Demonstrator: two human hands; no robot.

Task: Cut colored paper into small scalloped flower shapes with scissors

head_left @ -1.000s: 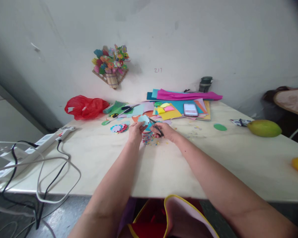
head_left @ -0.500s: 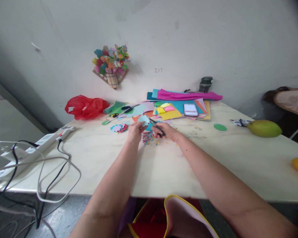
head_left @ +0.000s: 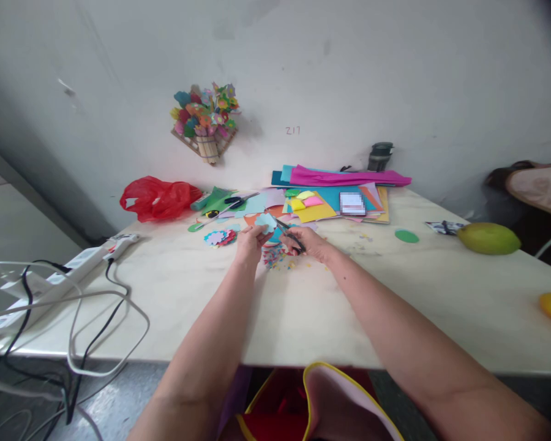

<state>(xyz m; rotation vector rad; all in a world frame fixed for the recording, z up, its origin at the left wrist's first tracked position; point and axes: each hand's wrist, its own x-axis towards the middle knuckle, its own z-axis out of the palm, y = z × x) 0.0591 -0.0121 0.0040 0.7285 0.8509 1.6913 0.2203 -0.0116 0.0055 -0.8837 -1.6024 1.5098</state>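
My left hand pinches a light blue scalloped paper piece above the middle of the table. From the right, my right hand is closed round the dark handles of a pair of scissors, whose blades reach to the paper's right edge. Small colourful paper scraps lie on the table beneath both hands. Left of my left hand rests a pile of scalloped paper shapes in blue, lilac and red.
Coloured sheets and a magenta roll lie at the back. A red plastic bag is back left, a power strip with cables at left. A green oval and a green fruit are at right.
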